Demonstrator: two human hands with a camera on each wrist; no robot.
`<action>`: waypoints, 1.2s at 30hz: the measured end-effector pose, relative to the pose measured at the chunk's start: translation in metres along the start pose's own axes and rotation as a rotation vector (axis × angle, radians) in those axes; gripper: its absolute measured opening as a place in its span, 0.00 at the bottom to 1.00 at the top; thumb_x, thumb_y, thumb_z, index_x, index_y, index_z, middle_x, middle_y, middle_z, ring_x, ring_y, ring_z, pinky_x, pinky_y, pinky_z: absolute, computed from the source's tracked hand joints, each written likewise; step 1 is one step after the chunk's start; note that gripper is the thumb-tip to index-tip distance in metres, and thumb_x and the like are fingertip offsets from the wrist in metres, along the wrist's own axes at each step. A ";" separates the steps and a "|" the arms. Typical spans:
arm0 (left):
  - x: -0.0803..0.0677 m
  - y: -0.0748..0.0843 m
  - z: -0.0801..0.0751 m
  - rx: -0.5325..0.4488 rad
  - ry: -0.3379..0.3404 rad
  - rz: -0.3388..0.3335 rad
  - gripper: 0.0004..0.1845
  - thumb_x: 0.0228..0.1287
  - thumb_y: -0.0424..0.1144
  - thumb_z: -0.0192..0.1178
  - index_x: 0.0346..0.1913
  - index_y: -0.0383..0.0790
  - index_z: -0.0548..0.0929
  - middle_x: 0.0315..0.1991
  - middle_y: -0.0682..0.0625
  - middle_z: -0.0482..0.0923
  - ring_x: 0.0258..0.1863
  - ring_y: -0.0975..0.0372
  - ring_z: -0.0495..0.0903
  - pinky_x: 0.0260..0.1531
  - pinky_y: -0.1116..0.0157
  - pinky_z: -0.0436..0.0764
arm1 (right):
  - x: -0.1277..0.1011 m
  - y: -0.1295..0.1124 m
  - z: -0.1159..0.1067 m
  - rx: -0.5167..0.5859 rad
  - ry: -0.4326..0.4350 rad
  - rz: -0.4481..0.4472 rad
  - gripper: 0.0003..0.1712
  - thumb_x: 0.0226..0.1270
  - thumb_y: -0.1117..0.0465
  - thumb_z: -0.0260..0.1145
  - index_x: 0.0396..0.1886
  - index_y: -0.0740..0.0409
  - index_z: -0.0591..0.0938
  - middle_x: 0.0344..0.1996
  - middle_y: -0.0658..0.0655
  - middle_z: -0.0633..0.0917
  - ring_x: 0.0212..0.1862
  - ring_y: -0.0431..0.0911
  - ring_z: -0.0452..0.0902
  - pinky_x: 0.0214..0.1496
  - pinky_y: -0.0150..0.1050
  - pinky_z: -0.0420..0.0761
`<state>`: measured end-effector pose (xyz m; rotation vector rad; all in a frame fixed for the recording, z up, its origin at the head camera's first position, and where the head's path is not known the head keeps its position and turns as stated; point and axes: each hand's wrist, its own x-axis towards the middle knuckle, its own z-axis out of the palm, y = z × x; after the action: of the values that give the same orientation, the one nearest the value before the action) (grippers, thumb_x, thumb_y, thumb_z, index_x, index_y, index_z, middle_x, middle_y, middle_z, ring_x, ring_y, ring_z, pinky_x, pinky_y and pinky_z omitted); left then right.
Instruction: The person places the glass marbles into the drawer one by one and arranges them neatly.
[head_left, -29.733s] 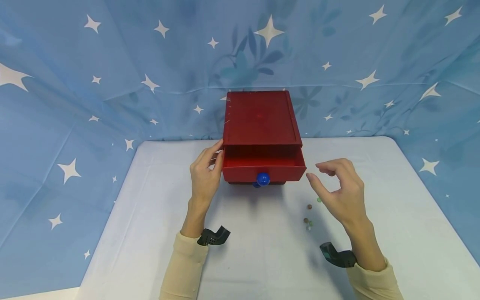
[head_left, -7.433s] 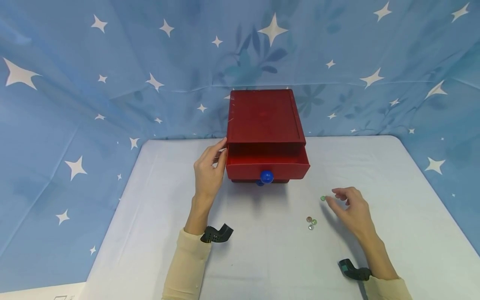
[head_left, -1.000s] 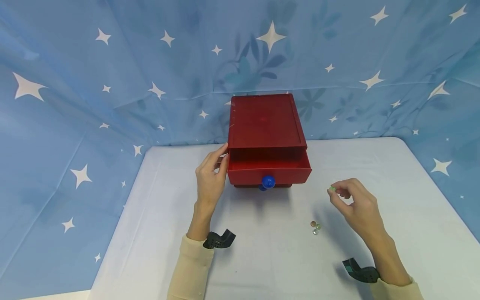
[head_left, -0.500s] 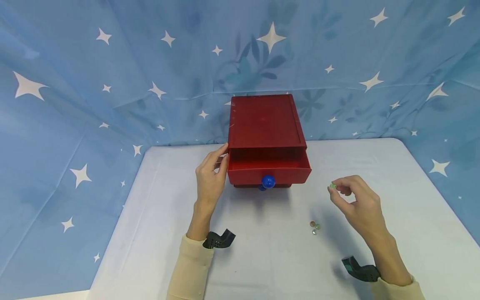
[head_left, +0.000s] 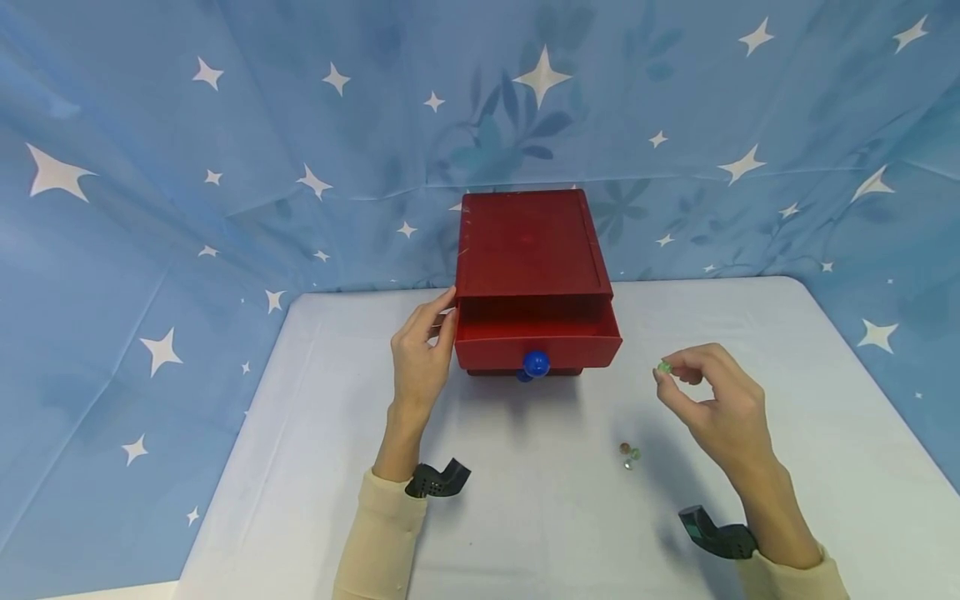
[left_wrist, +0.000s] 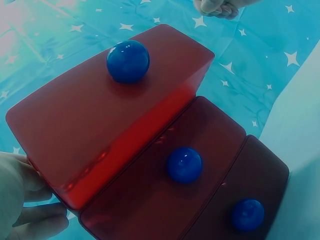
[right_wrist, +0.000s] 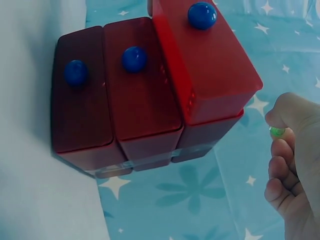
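A red chest of drawers (head_left: 528, 242) with blue round knobs stands at the back of the table. Its top drawer (head_left: 532, 352) is pulled partway out; the lower two, seen in the wrist views, are closed. Part of the drawer's floor is hidden behind its front. My left hand (head_left: 420, 358) touches the chest's left side with fingertips and thumb. Right of the chest, above the table, my right hand (head_left: 716, 400) pinches a small green gem (head_left: 664, 367) between thumb and index finger. The right wrist view shows this green gem (right_wrist: 276, 131) as round and see-through.
On the white table (head_left: 540, 517), in front of the chest and to its right, lie a brown gem (head_left: 625, 448), a green gem (head_left: 635, 454) and a clear gem (head_left: 628, 465), close together. A blue starry cloth (head_left: 360, 150) hangs behind.
The green gem that lay apart on the table is now pinched in my right hand, which has risen slightly. One brown gem is gone from the table since the oldest frame. My left hand stays.
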<state>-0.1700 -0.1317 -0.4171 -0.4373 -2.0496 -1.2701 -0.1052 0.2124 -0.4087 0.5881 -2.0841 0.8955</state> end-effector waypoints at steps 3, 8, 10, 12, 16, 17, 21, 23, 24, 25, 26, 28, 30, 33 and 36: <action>0.000 0.000 0.000 0.001 -0.001 -0.004 0.18 0.71 0.34 0.60 0.62 0.40 0.82 0.51 0.43 0.86 0.41 0.55 0.89 0.42 0.60 0.89 | 0.003 -0.003 0.001 0.005 0.015 -0.007 0.31 0.70 0.42 0.61 0.32 0.70 0.84 0.29 0.62 0.84 0.37 0.34 0.71 0.48 0.12 0.70; 0.000 0.000 0.000 -0.007 0.002 0.003 0.18 0.71 0.33 0.61 0.62 0.39 0.82 0.50 0.43 0.86 0.40 0.55 0.89 0.42 0.59 0.89 | 0.007 -0.007 0.002 0.019 0.035 -0.014 0.31 0.70 0.42 0.62 0.32 0.71 0.84 0.28 0.63 0.84 0.36 0.35 0.72 0.48 0.13 0.71; 0.000 0.000 0.000 -0.013 0.002 0.004 0.19 0.71 0.33 0.61 0.62 0.40 0.82 0.51 0.43 0.86 0.40 0.55 0.89 0.42 0.58 0.90 | 0.009 -0.008 0.002 0.022 0.038 -0.014 0.31 0.70 0.42 0.63 0.32 0.71 0.84 0.28 0.63 0.84 0.36 0.35 0.72 0.48 0.14 0.71; 0.000 -0.001 0.000 -0.017 0.001 0.003 0.19 0.71 0.33 0.60 0.63 0.40 0.82 0.51 0.43 0.86 0.40 0.55 0.89 0.42 0.58 0.89 | 0.010 -0.009 0.002 0.024 0.039 -0.015 0.31 0.70 0.42 0.63 0.32 0.71 0.84 0.28 0.63 0.84 0.36 0.35 0.72 0.48 0.14 0.71; -0.001 0.000 0.000 -0.009 0.000 -0.003 0.19 0.71 0.34 0.60 0.63 0.40 0.82 0.51 0.43 0.86 0.40 0.55 0.89 0.42 0.58 0.89 | 0.012 -0.011 0.002 0.038 0.052 -0.027 0.31 0.69 0.43 0.63 0.32 0.71 0.84 0.28 0.64 0.84 0.35 0.37 0.72 0.48 0.15 0.71; -0.001 0.000 0.000 -0.006 0.000 -0.004 0.19 0.71 0.34 0.61 0.63 0.40 0.82 0.51 0.43 0.86 0.40 0.55 0.89 0.42 0.59 0.89 | 0.013 -0.011 0.003 0.042 0.057 -0.032 0.31 0.69 0.43 0.63 0.31 0.72 0.84 0.28 0.64 0.83 0.35 0.38 0.72 0.48 0.15 0.71; -0.001 0.001 -0.001 0.003 -0.002 -0.008 0.19 0.71 0.35 0.61 0.63 0.41 0.82 0.51 0.43 0.86 0.40 0.55 0.89 0.43 0.60 0.89 | 0.016 -0.013 0.004 0.052 0.071 -0.044 0.30 0.69 0.43 0.64 0.31 0.71 0.84 0.27 0.64 0.83 0.34 0.39 0.72 0.47 0.15 0.72; 0.000 0.001 -0.001 0.008 -0.004 -0.009 0.19 0.71 0.35 0.61 0.63 0.41 0.82 0.51 0.43 0.86 0.41 0.56 0.89 0.43 0.61 0.89 | 0.017 -0.014 0.005 0.062 0.077 -0.050 0.30 0.68 0.44 0.65 0.30 0.71 0.85 0.27 0.64 0.83 0.34 0.38 0.73 0.47 0.16 0.72; 0.000 0.001 -0.001 0.009 -0.004 -0.009 0.19 0.71 0.35 0.61 0.63 0.41 0.82 0.51 0.43 0.86 0.41 0.56 0.89 0.43 0.61 0.89 | 0.018 -0.014 0.005 0.067 0.078 -0.052 0.29 0.68 0.44 0.65 0.30 0.71 0.85 0.27 0.64 0.84 0.35 0.38 0.73 0.47 0.16 0.72; 0.000 0.001 -0.001 0.008 -0.002 -0.007 0.19 0.71 0.35 0.61 0.63 0.41 0.82 0.51 0.43 0.86 0.41 0.55 0.89 0.43 0.61 0.89 | 0.018 -0.014 0.006 0.075 0.079 -0.056 0.29 0.68 0.45 0.65 0.31 0.71 0.85 0.27 0.64 0.84 0.35 0.38 0.73 0.47 0.16 0.72; 0.000 0.001 -0.001 0.008 -0.001 -0.006 0.19 0.71 0.35 0.61 0.63 0.41 0.82 0.51 0.43 0.86 0.40 0.55 0.89 0.43 0.60 0.89 | 0.019 -0.014 0.006 0.082 0.081 -0.060 0.29 0.68 0.45 0.66 0.31 0.71 0.85 0.27 0.64 0.84 0.35 0.38 0.73 0.47 0.16 0.73; 0.000 0.001 -0.001 0.004 0.001 -0.001 0.19 0.71 0.34 0.61 0.62 0.41 0.82 0.51 0.43 0.86 0.40 0.55 0.89 0.42 0.60 0.89 | 0.020 -0.014 0.007 0.097 0.084 -0.067 0.28 0.67 0.46 0.66 0.31 0.71 0.85 0.27 0.64 0.84 0.35 0.37 0.74 0.47 0.17 0.73; 0.000 0.000 0.000 0.000 0.004 0.002 0.18 0.71 0.34 0.61 0.62 0.40 0.82 0.51 0.43 0.86 0.40 0.55 0.89 0.42 0.59 0.89 | 0.021 -0.014 0.008 0.105 0.083 -0.070 0.27 0.67 0.47 0.67 0.31 0.71 0.85 0.27 0.64 0.84 0.35 0.37 0.74 0.47 0.17 0.73; 0.001 0.000 0.000 -0.004 0.003 0.003 0.18 0.71 0.34 0.61 0.62 0.40 0.82 0.51 0.43 0.86 0.40 0.55 0.88 0.42 0.59 0.89 | 0.023 -0.015 0.008 0.110 0.079 -0.073 0.26 0.67 0.47 0.67 0.32 0.71 0.85 0.28 0.64 0.84 0.35 0.37 0.74 0.47 0.18 0.73; 0.001 -0.001 0.000 -0.007 0.002 0.004 0.18 0.71 0.33 0.61 0.62 0.39 0.82 0.51 0.43 0.86 0.40 0.55 0.88 0.42 0.59 0.89 | 0.025 -0.015 0.009 0.109 0.075 -0.080 0.27 0.67 0.47 0.67 0.32 0.71 0.85 0.28 0.63 0.84 0.35 0.38 0.74 0.47 0.18 0.73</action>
<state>-0.1710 -0.1318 -0.4170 -0.4423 -2.0423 -1.2750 -0.1142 0.1930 -0.3866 0.6805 -1.9401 0.9750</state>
